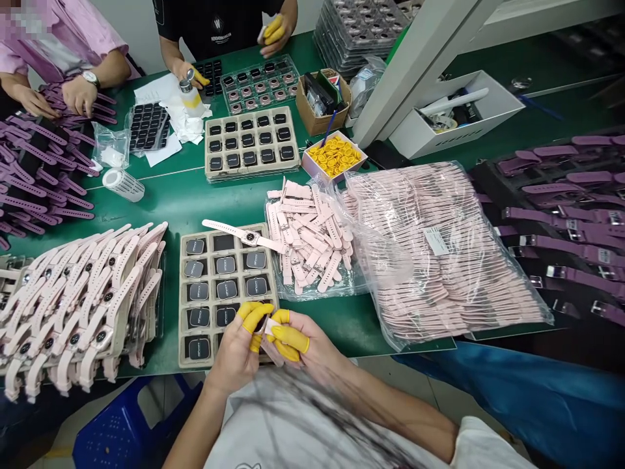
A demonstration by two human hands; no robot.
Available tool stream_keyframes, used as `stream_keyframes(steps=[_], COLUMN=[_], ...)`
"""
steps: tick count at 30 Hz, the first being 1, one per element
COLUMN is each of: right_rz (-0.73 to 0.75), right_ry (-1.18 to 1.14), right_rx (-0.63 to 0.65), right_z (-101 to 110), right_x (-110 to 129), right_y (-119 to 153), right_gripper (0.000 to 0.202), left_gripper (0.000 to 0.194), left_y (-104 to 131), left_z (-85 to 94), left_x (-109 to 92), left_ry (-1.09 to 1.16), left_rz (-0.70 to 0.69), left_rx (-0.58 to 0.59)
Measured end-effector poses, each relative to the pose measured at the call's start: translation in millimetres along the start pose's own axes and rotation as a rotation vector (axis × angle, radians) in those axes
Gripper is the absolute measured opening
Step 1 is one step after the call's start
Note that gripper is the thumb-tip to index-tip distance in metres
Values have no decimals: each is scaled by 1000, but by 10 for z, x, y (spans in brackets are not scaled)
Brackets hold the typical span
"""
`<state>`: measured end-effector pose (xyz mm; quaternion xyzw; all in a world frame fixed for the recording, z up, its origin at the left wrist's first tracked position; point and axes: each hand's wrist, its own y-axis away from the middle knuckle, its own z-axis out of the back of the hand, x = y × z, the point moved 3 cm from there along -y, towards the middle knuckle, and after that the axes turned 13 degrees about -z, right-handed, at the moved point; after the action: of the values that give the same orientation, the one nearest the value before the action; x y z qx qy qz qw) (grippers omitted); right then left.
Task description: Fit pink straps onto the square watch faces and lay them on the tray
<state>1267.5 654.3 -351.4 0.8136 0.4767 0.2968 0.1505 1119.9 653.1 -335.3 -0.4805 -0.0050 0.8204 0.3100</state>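
From my remote seat I see the left hand closed in a narrow pinch on a dark watch case, held at the fingertips, at about 2 o'clock from its palm. The right hand is likewise narrow, pinching a pink strap at its 9 o'clock, right beside the case. Both work over the lower right corner of the near tray, close to the near edge of the green tabletop; bare green surface shows at 11 o'clock, beyond that tray. The near tray holds dark square watch faces in compartments, and a pink-strapped watch lies across its far right corner. At 1 o'clock I have loose pink straps on clear plastic, then a small box of yellow finger covers; at 2 o'clock, a clear bag packed with pink straps; at 12 o'clock, a far tray of dark watch faces
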Motion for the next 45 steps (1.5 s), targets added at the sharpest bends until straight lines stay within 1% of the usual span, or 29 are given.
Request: stream_keyframes(steps=[2,4,7,9,12,15,18,20,21,23,25,27,29,31,34,36,38,40,42,45], right_rz=[-43,-77,-78,-88,-101,-91,-65,-11,35,130,203,267,339,364,316,251,178,137,144,195], right_ry=[-34,-71,-47,-10,16,59,176,303,395,660,964,1213,1377,1491,1586,1583,1559,1556,1581,1642], right_rx=[-31,-53,-64,-70,-55,-33,-23,-36,-57,-122,-179,-214,-271,-345,-451,-525,-556,-556,-579,-683], right_z=[1,2,11,28,53,67,95,129,151,196,240,281,303,278,151,70,38,50,68,41], right_x=[-12,-26,-38,-50,-73,-98,-103,-58,-13,102,220,316,400,487,695,888,1066,1189,1244,1235], right_y=[-6,-8,-7,-9,-12,-11,-19,-23,-19,-3,9,-10,-76,-195,-431,-582,-702,-789,-856,-957], right_gripper=[33,32,34,35,38,40,45,47,47,44,42,40,39,37,38,39,38,39,38,23], left_gripper=[54,55,54,56,64,66,66,69,71,75,76,63,44,37,37,37,38,38,40,38], left_y=[10,15,33,59,109,127,96,64,48,15,-29,-103,-220,-363,-578,-692,-766,-803,-828,-889], left_z=[22,43,64,71,80,110,166,220,259,376,547,741,913,1043,1193,1293,1402,1494,1540,1504], left_x=[-7,-23,-56,-74,-81,-91,-108,-106,-98,-55,21,115,223,379,696,907,1071,1179,1252,1361], left_ry=[-36,-38,-5,-81,-262,-273,-211,-179,-169,-177,-238,-333,-461,-581,-675,-704,-729,-749,-768,-810], left_rz=[3,36,75,60,31,5,-4,2,8,46,118,158,120,97,152,187,202,208,211,226], left_rx=[23,67,134,177,256,291,286,281,277,272,277,313,379,437,469,471,471,479,494,521])
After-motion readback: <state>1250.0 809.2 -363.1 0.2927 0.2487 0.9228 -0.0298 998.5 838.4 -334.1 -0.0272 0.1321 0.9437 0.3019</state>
